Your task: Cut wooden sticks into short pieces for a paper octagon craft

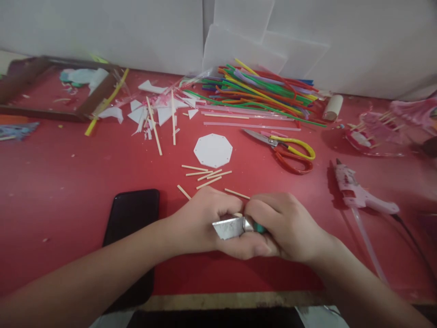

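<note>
A craft knife (230, 228) with a short metal blade and a green handle is in my right hand (292, 223), its blade pointing left. My left hand (201, 218) is closed right beside it, thumb under the blade. A pale end of a wooden stick (238, 214) shows between the hands, behind the blade; my left fingers hide the rest. Just beyond lie several short cut sticks (209, 182) and a white octagonal card (213, 150) with small holes near its edges. Two longer sticks (154, 126) lie farther back on the left.
A black phone (134, 218) lies left, partly under my left forearm. Scissors (283, 148) and a pink glue gun (355, 187) with a cord are right. Behind are colourful pipe cleaners (262, 91), white scraps (167, 111), a brown frame (37, 111) and a pink stick model (372, 130).
</note>
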Available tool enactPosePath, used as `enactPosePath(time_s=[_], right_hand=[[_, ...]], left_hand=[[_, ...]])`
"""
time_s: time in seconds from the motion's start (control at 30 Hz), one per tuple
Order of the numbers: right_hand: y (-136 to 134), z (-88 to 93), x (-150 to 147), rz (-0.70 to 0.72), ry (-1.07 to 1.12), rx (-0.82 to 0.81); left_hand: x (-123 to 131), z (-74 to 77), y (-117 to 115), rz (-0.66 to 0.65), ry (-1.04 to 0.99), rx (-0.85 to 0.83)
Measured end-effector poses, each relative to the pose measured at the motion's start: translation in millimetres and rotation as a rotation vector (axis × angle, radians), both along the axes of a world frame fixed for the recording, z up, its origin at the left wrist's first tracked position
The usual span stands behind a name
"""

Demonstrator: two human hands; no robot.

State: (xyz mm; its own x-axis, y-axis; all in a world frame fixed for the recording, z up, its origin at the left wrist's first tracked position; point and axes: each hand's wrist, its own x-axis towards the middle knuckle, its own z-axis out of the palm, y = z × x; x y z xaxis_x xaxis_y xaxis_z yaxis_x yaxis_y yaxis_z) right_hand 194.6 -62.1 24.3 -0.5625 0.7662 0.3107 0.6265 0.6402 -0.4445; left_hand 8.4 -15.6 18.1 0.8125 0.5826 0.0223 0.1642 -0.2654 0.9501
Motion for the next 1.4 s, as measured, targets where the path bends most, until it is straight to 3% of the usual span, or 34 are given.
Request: enactPosePath(time_s=[0.87,1.0,1.13,1.23,1.33,1.4], right_hand=[[0.3,1.7,-0.7,0.027,0.022,-0.025],[-0.5,1.6,1.8,-0.007,-0.008,-0.022],[-1.2,1.6,2.9,-0.153,0.002,0.055],[2.3,-0.8,5.1,-0.416,-0.040,0.095],[11.3,-9.0,13.6,-0.700,-0.173,0.009],[18.0,-16.1,21.5,-0.801,-0.278,-0.082]], left_hand=[[-0.5,0.3,-1.9,0.005,0.029,0.050],[-1.1,4.5,-3.5,-0.039,-0.008,-0.035],[-0.5,5.4,-1.4,0.029,-0.025,-0.130],[0.9,2.3,4.7,0.105,-0.036,-0.211],[2.3,0.3,12.2,0.178,-0.187,-0.516],[2.7,0.8,15.7,0.249,-0.261,-0.770]])
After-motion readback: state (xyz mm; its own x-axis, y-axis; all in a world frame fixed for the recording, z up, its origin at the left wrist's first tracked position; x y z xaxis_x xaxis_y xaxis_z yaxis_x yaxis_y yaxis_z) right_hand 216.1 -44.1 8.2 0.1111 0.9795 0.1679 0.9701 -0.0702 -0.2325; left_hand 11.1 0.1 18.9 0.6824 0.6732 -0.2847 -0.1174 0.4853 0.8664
